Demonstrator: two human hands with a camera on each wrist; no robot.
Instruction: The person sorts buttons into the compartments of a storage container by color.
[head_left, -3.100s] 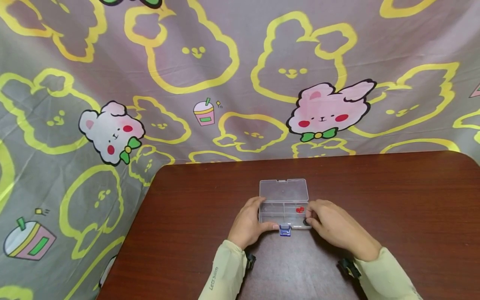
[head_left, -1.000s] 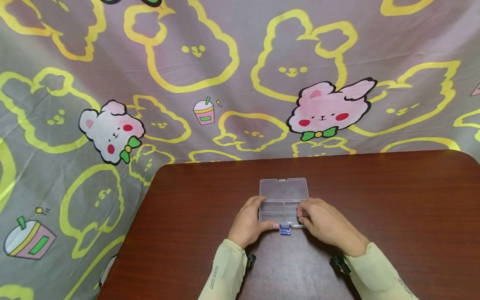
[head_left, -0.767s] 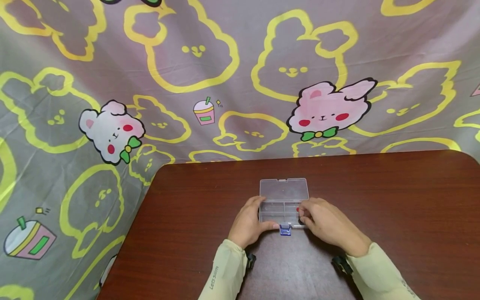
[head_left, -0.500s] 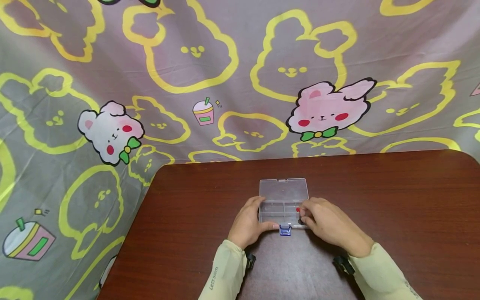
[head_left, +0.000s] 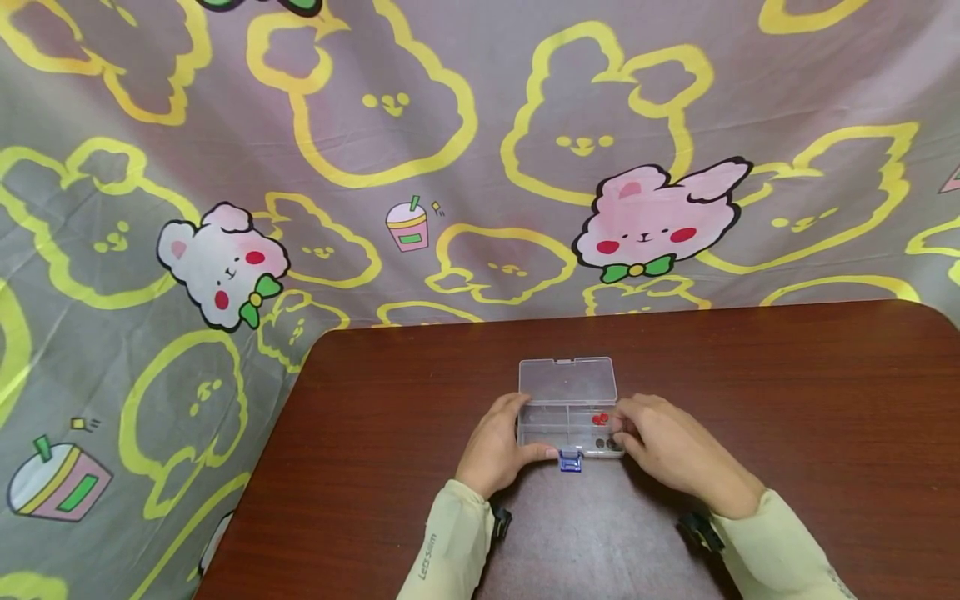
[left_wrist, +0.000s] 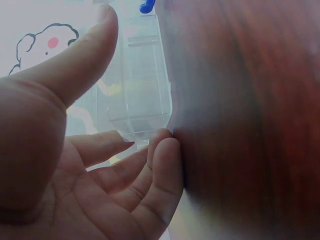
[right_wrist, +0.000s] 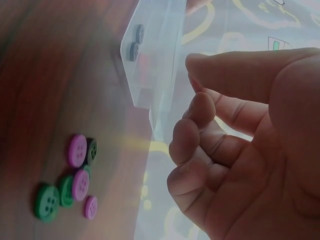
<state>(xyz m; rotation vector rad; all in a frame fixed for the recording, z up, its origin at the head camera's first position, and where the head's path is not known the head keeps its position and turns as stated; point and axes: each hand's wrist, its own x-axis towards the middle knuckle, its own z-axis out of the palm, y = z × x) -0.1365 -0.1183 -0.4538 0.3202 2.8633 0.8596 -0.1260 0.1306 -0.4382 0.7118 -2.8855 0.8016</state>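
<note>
A clear plastic divided box lies on the table with its lid tipped back and a blue latch at its front. My left hand grips its left end, thumb along the front near the latch. Red buttons sit in the back right compartment. In the front right compartment lie two dark buttons. At the box's right end is my right hand, its fingers loosely bent. The right wrist view shows nothing between its thumb and fingertips.
Loose buttons lie on the table to the right of the box, hidden from the head view: pink buttons, green buttons and a dark button. A patterned cloth hangs behind the brown table.
My right hand has drawn back to the right from over the box, uncovering the red buttons and two dark buttons. My left hand stays in place on the box.
</note>
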